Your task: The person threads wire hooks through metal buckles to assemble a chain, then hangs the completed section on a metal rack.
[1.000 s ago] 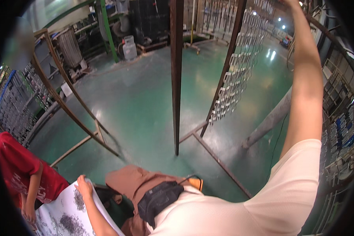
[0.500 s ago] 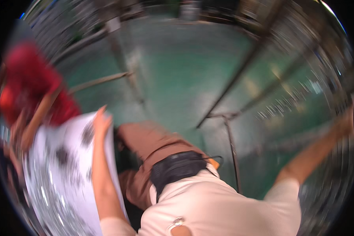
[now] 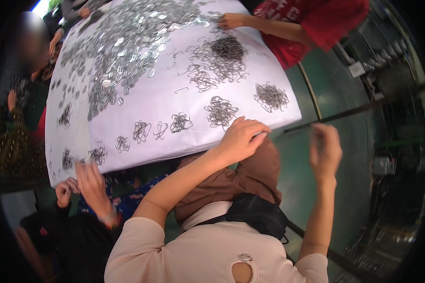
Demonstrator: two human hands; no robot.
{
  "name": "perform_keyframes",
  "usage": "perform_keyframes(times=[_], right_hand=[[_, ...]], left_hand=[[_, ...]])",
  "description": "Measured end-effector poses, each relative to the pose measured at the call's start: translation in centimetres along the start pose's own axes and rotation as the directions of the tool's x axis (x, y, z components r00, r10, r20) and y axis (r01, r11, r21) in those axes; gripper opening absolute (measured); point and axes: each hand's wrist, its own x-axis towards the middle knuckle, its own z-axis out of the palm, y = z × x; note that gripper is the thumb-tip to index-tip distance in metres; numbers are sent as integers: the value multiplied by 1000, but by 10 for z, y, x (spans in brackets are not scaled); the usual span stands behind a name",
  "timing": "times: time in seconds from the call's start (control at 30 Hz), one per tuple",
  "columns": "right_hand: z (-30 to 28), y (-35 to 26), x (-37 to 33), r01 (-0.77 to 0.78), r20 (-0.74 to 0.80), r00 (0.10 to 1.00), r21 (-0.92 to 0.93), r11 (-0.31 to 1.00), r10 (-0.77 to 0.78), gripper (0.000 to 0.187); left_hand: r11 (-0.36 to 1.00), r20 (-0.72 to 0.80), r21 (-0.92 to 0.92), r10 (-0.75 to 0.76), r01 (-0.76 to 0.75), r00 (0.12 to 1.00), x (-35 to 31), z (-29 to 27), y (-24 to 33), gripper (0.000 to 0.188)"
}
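A white-covered table [image 3: 165, 101] carries small heaps of thin bent metal wire hooks. My left hand [image 3: 244, 137] is at its near edge, just below one heap of wire hooks [image 3: 221, 112]. Its fingers are curled together, and a small greyish bit shows by the fingertips, too small to name. Off the table's right corner, my right hand [image 3: 327, 150] is raised over the green floor, blurred, with bent fingers. Whether it holds anything cannot be made out. Another wire hook heap [image 3: 271, 97] lies at the right corner of the table.
Shiny flat metal pieces [image 3: 127, 45] spread over the far table, beside a large dark heap of hooks [image 3: 227, 49]. A person in a red shirt [image 3: 293, 28] reaches in at the far right. A co-worker's hands [image 3: 92, 186] are at the near left edge. Dark rails [image 3: 354, 113] cross the floor.
My view has swung left from the floor to the table, which now fills the upper middle. My right arm, earlier stretched far out to the right, is now bent up nearer the table.
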Motion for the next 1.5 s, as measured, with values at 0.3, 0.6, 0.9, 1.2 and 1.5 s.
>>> perform_keyframes(times=[0.3, 0.6, 0.9, 1.2, 1.5], right_hand=[[207, -23, 100, 67, 459, 834, 468, 881, -308, 7], [317, -66, 142, 279, 399, 808, 387, 879, -433, 23], [380, -62, 193, 398, 443, 762, 253, 882, -471, 49], [303, -51, 133, 414, 420, 612, 552, 724, -670, 31], [344, -39, 228, 288, 561, 696, 354, 890, -449, 15]], left_hand=[[930, -410, -72, -358, 361, 839, -47, -48, -18, 14], [845, -633, 23, -401, 534, 662, -63, -72, -40, 13], [717, -806, 370, -68, 591, 587, -86, -57, -74, 29], [718, -783, 398, -58, 571, 619, -91, -53, -80, 29], [738, -792, 402, -16, 541, 611, -89, -60, -80, 27]])
